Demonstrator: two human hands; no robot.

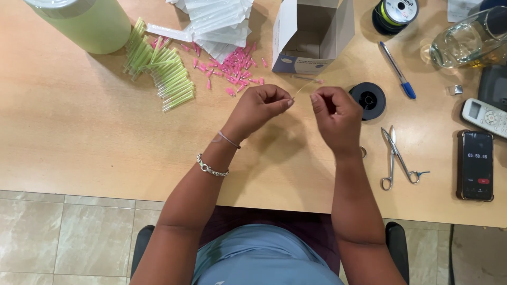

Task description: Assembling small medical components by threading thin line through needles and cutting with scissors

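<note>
A thin pale thread [300,91] runs between the two hands, raised just above the middle of the wooden bench [79,121]. The left hand [259,108] is curled tight and pinches one end of it between thumb and fingertips; the right hand [334,113] is likewise closed, fingers folded in, nipping the other end, and what it grips there is too small to make out. A chain bracelet [212,168] and a thin band circle the left wrist. Just right of the right forearm lie steel scissors [395,158] with their blades closed, and further right a dark phone [476,164] lies flat beside a white remote [485,117]. A black spool [368,98] sits just beyond the right hand, with a blue pen [397,71] a little past it. Beyond the left hand, pink caps [232,68] lie scattered, and to their left is a heap of green tubes [163,71]. At the far edge stand an open white box [311,34], a pile of clear packets [219,24], a green container [87,21], a second spool [395,13] and a glass jug [467,39].
</note>
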